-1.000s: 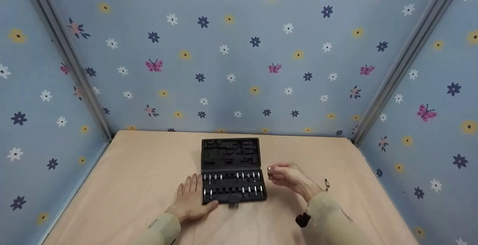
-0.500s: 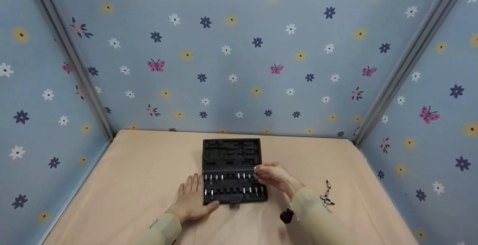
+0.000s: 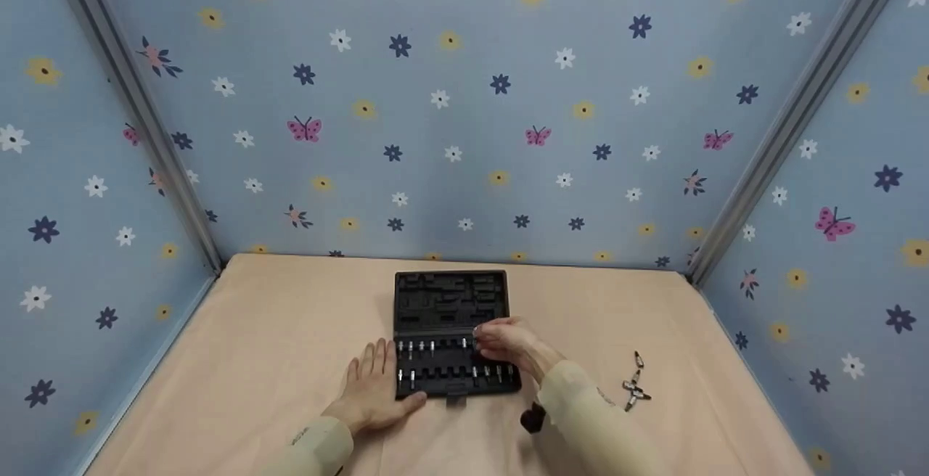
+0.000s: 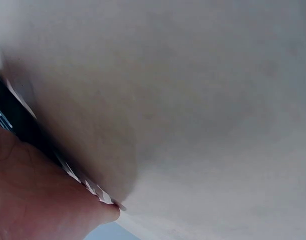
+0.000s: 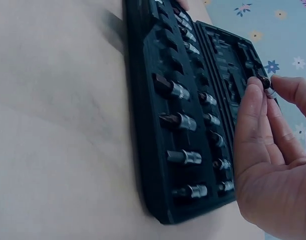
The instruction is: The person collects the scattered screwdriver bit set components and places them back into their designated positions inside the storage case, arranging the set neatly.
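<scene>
A black plastic case [image 3: 448, 358] lies unfolded on the table, its moulded lid [image 3: 451, 298] tipped back. Two rows of silver bit sockets sit in its slots, with several slots bare near the middle. My left hand [image 3: 371, 389] lies flat along the case's left side, its thumb at the front edge; the left wrist view shows mostly the tablecloth and part of that hand. Between thumb and fingertips my right hand [image 3: 517, 342] pinches a bit socket [image 5: 269, 89], held over the right part of the back row.
Several loose bit sockets [image 3: 639, 360] lie on the cloth-covered table [image 3: 305, 302] to the right of my right forearm. A dark object [image 3: 532, 418] shows beneath the right wrist. Flower-patterned walls [image 3: 464, 113] enclose the table at the back and sides.
My right hand has moved left from beside the case to over its back row, carrying the bit socket. More of the loose bit sockets now show. The left hand stays put.
</scene>
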`<state>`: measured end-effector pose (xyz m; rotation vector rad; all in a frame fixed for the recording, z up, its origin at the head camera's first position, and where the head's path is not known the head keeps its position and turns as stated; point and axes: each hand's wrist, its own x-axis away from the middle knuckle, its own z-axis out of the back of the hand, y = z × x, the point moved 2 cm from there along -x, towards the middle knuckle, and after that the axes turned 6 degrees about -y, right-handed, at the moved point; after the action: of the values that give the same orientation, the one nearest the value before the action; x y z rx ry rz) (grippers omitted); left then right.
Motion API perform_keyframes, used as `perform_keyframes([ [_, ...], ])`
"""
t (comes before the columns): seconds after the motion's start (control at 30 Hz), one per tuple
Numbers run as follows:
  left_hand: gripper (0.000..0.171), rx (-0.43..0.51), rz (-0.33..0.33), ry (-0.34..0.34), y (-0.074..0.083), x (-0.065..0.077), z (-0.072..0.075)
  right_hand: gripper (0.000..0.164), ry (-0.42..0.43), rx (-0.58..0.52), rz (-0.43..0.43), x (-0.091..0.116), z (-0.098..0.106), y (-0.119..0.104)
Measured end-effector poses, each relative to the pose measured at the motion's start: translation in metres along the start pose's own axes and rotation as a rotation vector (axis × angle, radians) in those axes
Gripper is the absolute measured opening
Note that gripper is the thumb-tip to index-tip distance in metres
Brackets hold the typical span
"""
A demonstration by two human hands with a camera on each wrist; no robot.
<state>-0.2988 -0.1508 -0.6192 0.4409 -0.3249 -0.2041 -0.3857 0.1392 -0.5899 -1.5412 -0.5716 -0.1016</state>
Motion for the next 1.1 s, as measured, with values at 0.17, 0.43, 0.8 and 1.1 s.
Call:
perform_keyframes([
  [0.17,0.128,-0.005,0.010,-0.004,0.000,0.001,0.001,0.018,0.007,0.018,-0.006,-0.004,-0.009,0.001],
  [0.43,0.128,0.004,0.008,-0.009,-0.002,-0.001,0.002,0.021,0.027,0.030,0.001,-0.010,-0.025,0.001],
  [0.8,0.131,-0.001,0.009,-0.017,-0.002,-0.001,0.001,0.018,0.046,0.062,-0.014,-0.016,-0.042,0.002],
  [1.1,0.131,-0.013,0.018,-0.021,-0.002,-0.001,-0.001,0.021,0.048,0.111,-0.006,-0.023,-0.049,0.009],
])
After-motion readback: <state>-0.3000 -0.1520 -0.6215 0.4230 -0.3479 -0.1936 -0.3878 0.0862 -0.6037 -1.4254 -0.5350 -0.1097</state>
